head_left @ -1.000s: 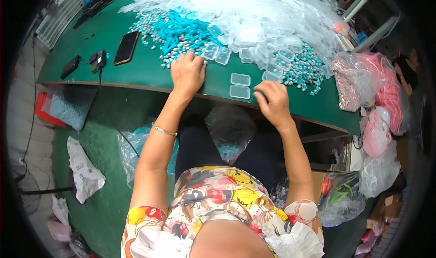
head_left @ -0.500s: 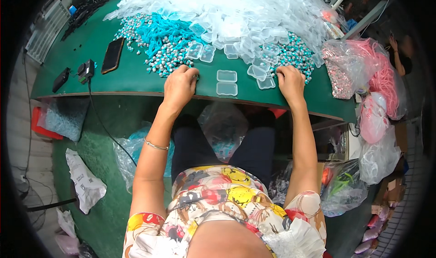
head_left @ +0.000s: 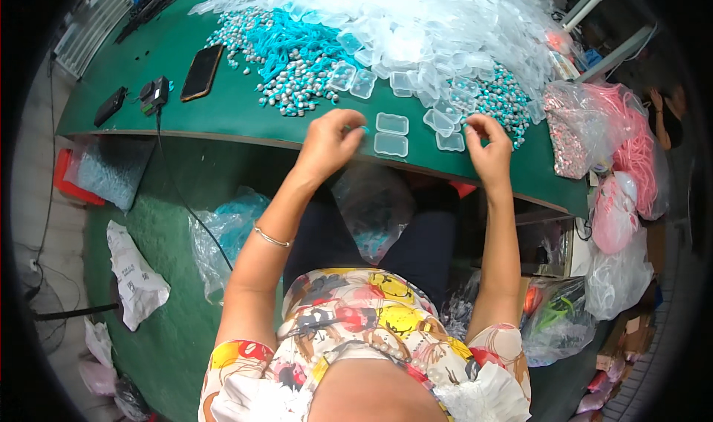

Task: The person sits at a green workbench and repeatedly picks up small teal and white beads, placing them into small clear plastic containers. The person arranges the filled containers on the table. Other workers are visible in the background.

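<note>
My left hand (head_left: 332, 144) is raised just left of an opened clear plastic case (head_left: 391, 144), pinching a small teal-and-grey plug (head_left: 364, 130). Its fingers are closed at the tips. My right hand (head_left: 491, 152) hovers by the loose clear cases at the table's front, thumb and forefinger closed on a small teal plug (head_left: 466, 124). Behind the left hand lies a heap of teal-and-grey plugs (head_left: 293, 88) beside tangled teal cords (head_left: 304, 40). More plugs (head_left: 505, 99) are heaped behind the right hand. Several more clear cases (head_left: 362, 85) lie open nearby.
A large mound of clear cases (head_left: 416, 21) covers the back of the green table (head_left: 223, 116). On the left are a phone (head_left: 201, 72) and a small cabled device (head_left: 154, 95). Bags of pink plugs (head_left: 568, 136) and pink cords (head_left: 631, 147) stand at right.
My left hand has moved right, from beside the plug heap toward the opened case, with a plug in its fingers. My right hand has drawn slightly back from the right heap. The view has shifted a little.
</note>
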### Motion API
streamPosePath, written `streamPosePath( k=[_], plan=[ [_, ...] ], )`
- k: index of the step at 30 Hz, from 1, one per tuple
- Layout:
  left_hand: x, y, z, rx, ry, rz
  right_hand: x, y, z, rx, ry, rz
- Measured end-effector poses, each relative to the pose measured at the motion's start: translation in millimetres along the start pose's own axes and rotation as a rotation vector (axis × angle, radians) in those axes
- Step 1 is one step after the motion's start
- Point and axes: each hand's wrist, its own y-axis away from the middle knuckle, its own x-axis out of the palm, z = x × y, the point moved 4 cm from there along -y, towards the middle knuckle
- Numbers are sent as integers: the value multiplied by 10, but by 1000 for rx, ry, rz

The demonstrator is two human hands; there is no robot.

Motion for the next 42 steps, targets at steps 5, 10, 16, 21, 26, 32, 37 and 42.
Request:
streamPosePath(
  k=[5,10,16,21,26,32,37,42],
  plan=[
    [253,28,-188,-19,-56,103,642,372,491,-36,-36,170],
    [295,48,-211,110,-320,45,910,476,563,-107,222,59],
    [302,89,-195,175,-379,21,825,429,654,-217,427,117],
    [220,129,-276,175,-345,52,777,294,668,-255,403,209],
    [266,101,-245,203,-430,148,1126,-340,661,-335,148,171],
    [161,107,-160,254,-399,127,2145,-939,817,-566,196,234],
    [117,108,-73,239,-300,103,2467,-1101,863,-411,433,505],
    [126,103,-40,249,-254,67,2183,-1097,764,-412,129,357]
  ],
)
